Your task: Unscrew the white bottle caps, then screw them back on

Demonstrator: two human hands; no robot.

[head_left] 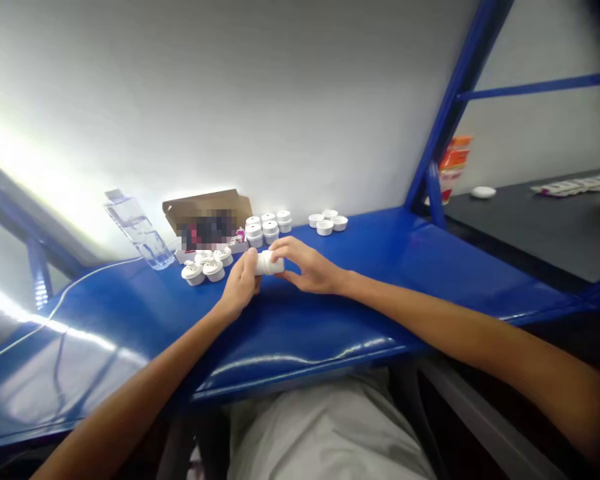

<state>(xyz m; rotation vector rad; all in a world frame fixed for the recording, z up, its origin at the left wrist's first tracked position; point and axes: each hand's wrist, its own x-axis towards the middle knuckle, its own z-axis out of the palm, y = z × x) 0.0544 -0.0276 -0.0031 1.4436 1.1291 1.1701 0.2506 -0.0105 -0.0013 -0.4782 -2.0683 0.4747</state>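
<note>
Left hand: you're closing your left hand (241, 283) on the near end of the white jar (270, 263), thumb and fingertips pinching it.
Right hand: your right hand (307, 267) is wrapping over the other end, fingers curled across the top, so both hands are gripping the one jar.
Jar: it's lying on its side between your palms, just in front of the cardboard box (207, 213). I can't tell whether it's touching the blue table (405, 267) or hovering a little above it.
Beside the box: a group of small white pots (207, 267) is sitting at its front edge, right by your left knuckles. Stacked pots (269, 227) are standing at its right corner, with three more (329, 222) further right of it. A water bottle (139, 230) is leaning to the left of the box.
Grip, as I'm judging it: one hand is steadying and the other is working the end, so be holding the body firmly and turning with the fingertips only.
Watch: your left wrist is passing close to the pots in front of the box, and a wide elbow swing looks likely to be scattering them.
</note>
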